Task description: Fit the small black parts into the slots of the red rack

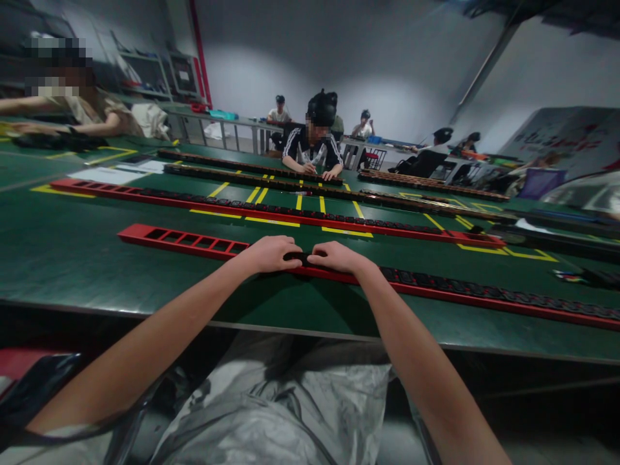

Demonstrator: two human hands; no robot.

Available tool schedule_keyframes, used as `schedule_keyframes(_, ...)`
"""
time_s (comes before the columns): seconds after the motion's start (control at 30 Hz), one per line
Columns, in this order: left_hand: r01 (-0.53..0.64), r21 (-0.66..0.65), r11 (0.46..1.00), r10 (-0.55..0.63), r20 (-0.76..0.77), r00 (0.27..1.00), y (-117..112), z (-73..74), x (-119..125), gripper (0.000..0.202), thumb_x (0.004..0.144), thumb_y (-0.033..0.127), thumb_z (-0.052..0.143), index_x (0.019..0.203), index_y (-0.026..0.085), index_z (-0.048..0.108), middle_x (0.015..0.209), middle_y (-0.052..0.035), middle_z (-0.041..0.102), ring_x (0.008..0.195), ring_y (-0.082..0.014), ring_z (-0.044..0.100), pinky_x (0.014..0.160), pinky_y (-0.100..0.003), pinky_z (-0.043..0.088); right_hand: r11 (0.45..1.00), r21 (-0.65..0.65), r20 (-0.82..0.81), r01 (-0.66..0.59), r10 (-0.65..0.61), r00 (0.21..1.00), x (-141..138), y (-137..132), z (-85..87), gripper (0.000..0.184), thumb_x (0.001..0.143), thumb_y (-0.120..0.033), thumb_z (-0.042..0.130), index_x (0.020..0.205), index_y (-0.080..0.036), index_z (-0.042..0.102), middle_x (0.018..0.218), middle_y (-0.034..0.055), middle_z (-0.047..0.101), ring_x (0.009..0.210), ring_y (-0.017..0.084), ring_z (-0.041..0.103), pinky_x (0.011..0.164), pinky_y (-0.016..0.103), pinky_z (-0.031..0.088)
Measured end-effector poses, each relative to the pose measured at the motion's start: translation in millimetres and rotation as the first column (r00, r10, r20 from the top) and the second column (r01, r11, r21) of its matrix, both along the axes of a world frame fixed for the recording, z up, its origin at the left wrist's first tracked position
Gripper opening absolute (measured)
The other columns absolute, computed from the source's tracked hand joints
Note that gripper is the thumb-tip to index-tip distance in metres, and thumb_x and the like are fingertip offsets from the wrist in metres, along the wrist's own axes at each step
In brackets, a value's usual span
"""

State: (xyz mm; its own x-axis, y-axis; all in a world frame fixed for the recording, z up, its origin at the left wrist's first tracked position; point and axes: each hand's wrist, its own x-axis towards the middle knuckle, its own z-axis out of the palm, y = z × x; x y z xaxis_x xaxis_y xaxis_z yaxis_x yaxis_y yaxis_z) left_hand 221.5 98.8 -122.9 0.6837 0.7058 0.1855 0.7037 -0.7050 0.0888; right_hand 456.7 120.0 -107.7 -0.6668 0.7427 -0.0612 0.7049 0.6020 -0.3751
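Observation:
A long red rail (136, 235) with a row of square openings lies across the green table before me. Its left stretch shows bare openings; to the right, black square pieces (436, 282) fill the row. My left hand (272, 254) and my right hand (338, 256) meet over the middle of this rail, fingers bent and closed. Between their fingertips is a small black piece (303, 257), at the rail's top. Whether it is seated in an opening cannot be seen, as the fingers cover part of it.
Behind lies a second red rail (397, 230) with black pieces along most of it. Dark long strips (232, 175) lie farther back among yellow tape marks. Across the table, a person (314, 152) bends over a strip; another person (104, 110) sits at left. White papers (104, 174) lie back left.

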Motion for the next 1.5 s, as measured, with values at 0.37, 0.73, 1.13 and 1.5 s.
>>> schedule_keyframes(0.37,-0.007,0.001,1.0,0.007,0.002,1.0,-0.5,0.5,0.7,0.046,0.091,0.051,0.046,0.122,0.023,0.065,0.109,-0.0071,0.067,0.1,-0.0225,0.062,0.08,-0.03,0.046,1.0,-0.001,-0.004,0.005,-0.005,1.0,-0.8,-1.8,1.2,0.047,0.09,-0.061,0.05,0.092,-0.018,0.07,0.092,0.0069,0.07,0.079,0.019,0.06,0.067,0.026,0.039)
schedule_keyframes(0.73,-0.005,0.013,1.0,0.005,-0.011,1.0,-0.2,0.1,0.2,0.046,0.092,0.052,0.045,0.123,0.023,0.065,0.107,-0.0067,0.066,0.099,-0.0222,0.062,0.078,-0.029,0.046,1.0,-0.011,-0.006,0.011,-0.011,1.0,-0.6,-1.2,1.2,0.048,0.09,-0.062,0.051,0.092,-0.018,0.069,0.091,0.0064,0.07,0.078,0.018,0.06,0.067,0.026,0.038)
schedule_keyframes(1.13,-0.001,0.02,1.0,0.001,-0.004,1.0,-0.1,-0.2,0.3,0.046,0.092,0.053,0.046,0.121,0.023,0.066,0.107,-0.0063,0.066,0.099,-0.0218,0.062,0.079,-0.028,0.045,1.0,0.006,-0.005,0.018,-0.018,1.0,-0.6,-0.2,-0.1,0.05,0.089,-0.063,0.05,0.088,-0.017,0.069,0.088,0.0063,0.069,0.075,0.018,0.059,0.064,0.026,0.037)
schedule_keyframes(1.5,-0.005,0.025,1.0,0.005,-0.008,1.0,0.0,-1.4,0.2,0.046,0.092,0.052,0.046,0.121,0.023,0.066,0.106,-0.0063,0.066,0.098,-0.0217,0.062,0.079,-0.029,0.045,1.0,0.0,-0.015,0.022,-0.022,1.0,-0.1,1.1,-1.5,0.05,0.088,-0.065,0.05,0.089,-0.018,0.069,0.089,0.006,0.069,0.076,0.018,0.059,0.064,0.025,0.037)
